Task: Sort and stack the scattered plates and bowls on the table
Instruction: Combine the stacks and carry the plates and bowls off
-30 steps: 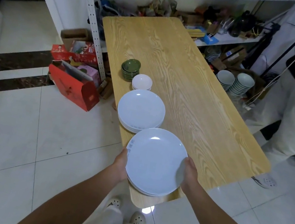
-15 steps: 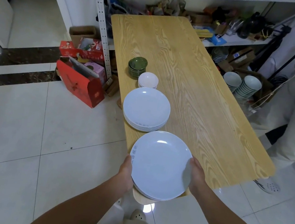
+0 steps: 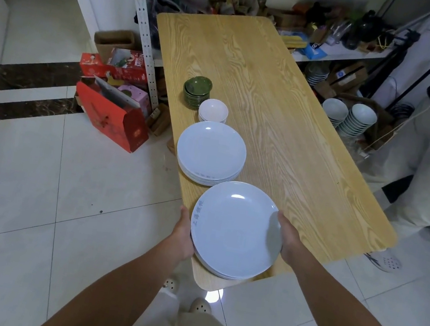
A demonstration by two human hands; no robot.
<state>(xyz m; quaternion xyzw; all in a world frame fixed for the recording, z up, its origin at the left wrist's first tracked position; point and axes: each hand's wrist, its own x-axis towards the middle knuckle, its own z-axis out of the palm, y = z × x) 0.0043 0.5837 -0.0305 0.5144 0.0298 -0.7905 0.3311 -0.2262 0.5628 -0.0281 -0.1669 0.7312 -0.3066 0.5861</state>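
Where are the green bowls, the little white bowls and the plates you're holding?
green bowls (image 3: 198, 85), head view, inside of top bowl
little white bowls (image 3: 213, 109), head view, inside of top bowl
held plates (image 3: 234, 228), head view, top plate's middle

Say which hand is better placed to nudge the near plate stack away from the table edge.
Left, probably. The left hand grips the near plate stack on its outer side, at the table edge, so it can push inward. The right hand holds the inner side and could only pull.
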